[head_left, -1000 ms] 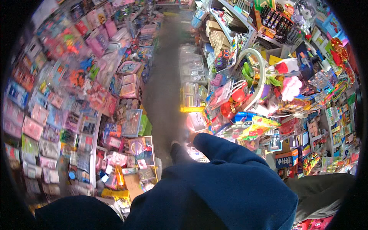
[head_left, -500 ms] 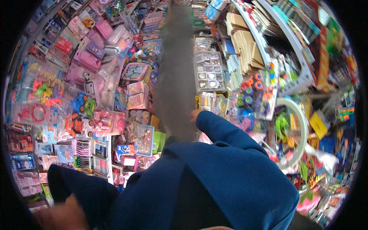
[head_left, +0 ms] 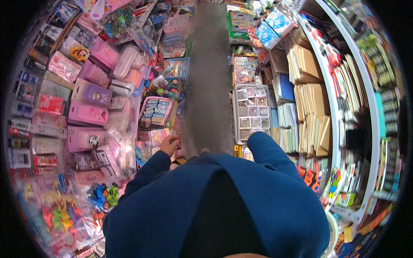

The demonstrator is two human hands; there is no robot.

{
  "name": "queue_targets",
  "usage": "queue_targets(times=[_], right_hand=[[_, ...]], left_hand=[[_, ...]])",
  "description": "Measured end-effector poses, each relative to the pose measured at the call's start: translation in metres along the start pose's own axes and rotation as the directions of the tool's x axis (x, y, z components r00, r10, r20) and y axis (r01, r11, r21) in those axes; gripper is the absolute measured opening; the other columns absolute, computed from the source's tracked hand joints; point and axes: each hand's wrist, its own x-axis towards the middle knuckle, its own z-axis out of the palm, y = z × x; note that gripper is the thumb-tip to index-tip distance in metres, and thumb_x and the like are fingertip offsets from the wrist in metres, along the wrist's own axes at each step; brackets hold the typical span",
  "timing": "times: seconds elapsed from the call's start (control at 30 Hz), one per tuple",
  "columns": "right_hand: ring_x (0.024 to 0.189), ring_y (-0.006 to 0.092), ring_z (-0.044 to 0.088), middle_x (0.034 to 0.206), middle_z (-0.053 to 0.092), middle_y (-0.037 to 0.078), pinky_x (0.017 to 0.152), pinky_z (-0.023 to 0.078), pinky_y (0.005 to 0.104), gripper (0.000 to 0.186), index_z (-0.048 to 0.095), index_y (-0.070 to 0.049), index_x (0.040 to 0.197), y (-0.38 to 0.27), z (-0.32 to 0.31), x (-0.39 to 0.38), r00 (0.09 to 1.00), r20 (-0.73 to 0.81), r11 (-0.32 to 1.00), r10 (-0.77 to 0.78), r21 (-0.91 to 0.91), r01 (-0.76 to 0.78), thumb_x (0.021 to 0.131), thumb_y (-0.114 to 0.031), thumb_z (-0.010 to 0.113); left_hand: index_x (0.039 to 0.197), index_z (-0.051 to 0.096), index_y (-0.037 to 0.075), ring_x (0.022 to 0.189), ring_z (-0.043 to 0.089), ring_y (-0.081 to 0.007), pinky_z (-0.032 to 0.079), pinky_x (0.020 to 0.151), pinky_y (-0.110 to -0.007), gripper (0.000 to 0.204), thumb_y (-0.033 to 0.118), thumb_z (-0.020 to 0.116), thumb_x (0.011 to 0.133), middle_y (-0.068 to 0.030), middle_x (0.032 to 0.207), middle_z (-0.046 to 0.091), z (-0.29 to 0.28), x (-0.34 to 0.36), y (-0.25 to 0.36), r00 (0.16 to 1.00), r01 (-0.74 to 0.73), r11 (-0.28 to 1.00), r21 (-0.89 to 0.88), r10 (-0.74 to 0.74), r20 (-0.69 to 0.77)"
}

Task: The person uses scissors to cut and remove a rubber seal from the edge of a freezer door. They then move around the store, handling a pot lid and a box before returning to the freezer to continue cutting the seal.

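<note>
— Left hand [head_left: 170, 144]?
— Fingers curled, pinching a small packet [head_left: 160, 136] at the left rack's [head_left: 92, 112] edge.
— Right hand?
— Hidden past the sleeve [head_left: 269, 152]; can't tell. Grey aisle [head_left: 208, 86] runs narrow between the racks.

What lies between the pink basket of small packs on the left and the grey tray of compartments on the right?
In the head view, only a bare strip of grey aisle floor separates the pink basket from the grey compartment tray.

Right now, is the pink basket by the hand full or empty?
Full. The pink basket holds rows of small packs up to its rim, just beyond the left hand.
</note>
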Motion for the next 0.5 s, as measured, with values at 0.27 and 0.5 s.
queue_targets(times=[0.27, 0.5], right_hand=[[0.096, 0.0326, 0.062, 0.104, 0.066, 0.016, 0.086, 0.048, 0.0412, 0.044, 0.067, -0.008, 0.097, -0.016, -0.18, 0.131, 0.994, -0.028, 0.993, 0.103, 0.065, -0.101, 0.07, -0.042, 0.072], [0.101, 0.0339, 0.061, 0.106, 0.065, 0.019, 0.091, 0.047, 0.0412, 0.049, 0.068, -0.008, 0.106, -0.043, -0.376, 0.257, 0.975, -0.167, 0.989, -0.145, -0.04, 0.14, 0.072, -0.044, 0.069]], left_hand=[[0.116, 0.055, 0.001, 0.09, 0.061, -0.0199, 0.052, 0.073, -0.033, 0.037, 0.017, 0.064, 0.084, -0.0108, 0.102, 0.062, 0.017, 0.21, 0.005, 0.962, -0.203, 0.912, 0.356, 0.116, 0.249], [0.112, 0.059, 0.001, 0.091, 0.063, -0.0326, 0.05, 0.08, -0.041, 0.042, 0.022, 0.067, 0.076, -0.0184, 0.105, 0.062, -0.03, 0.374, 0.067, 0.997, -0.013, 0.847, 0.532, 0.048, -0.053]])
